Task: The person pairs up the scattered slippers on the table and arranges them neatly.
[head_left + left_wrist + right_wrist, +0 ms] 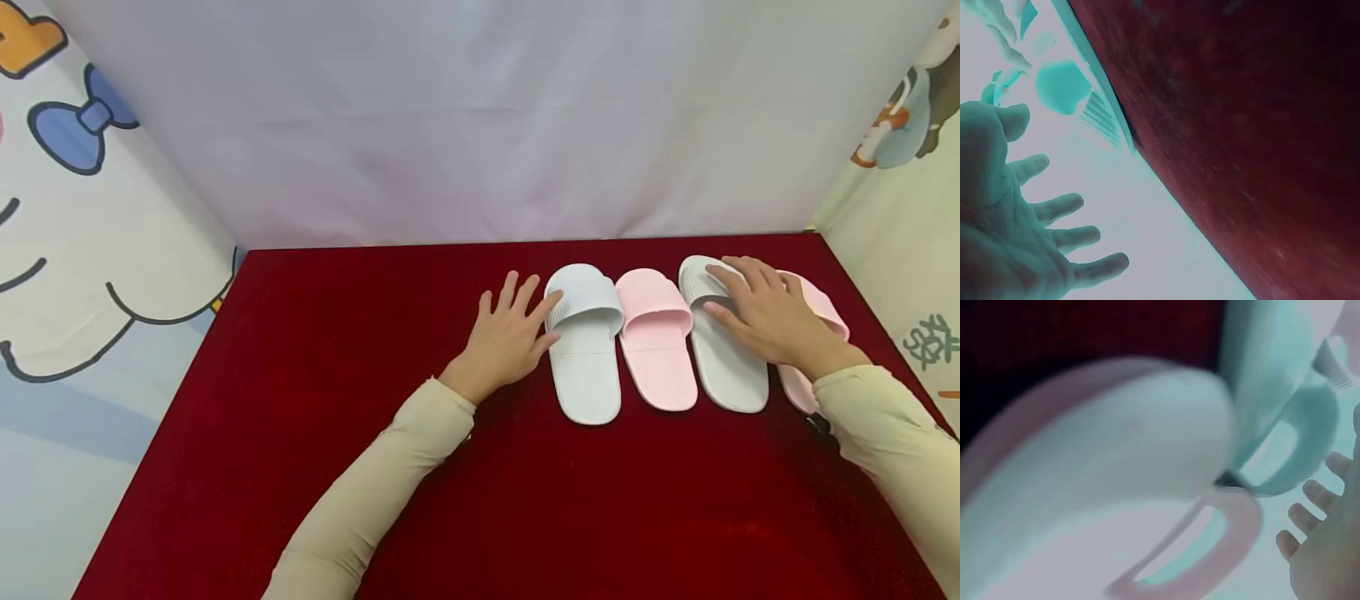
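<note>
4 slippers lined up on bench [375,467], colours alternating, unpaired. Left hand [508,337] flat, touching white slipper [585,350]; right hand [765,315] flat on 2nd white slipper [723,362]; nothing gripped.

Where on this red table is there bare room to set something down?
The red table is bare from its left edge to the left hand, and along the near edge below the slippers. It is crowded at the far right: four slippers side by side, white slipper leftmost, right hand resting on them.
</note>
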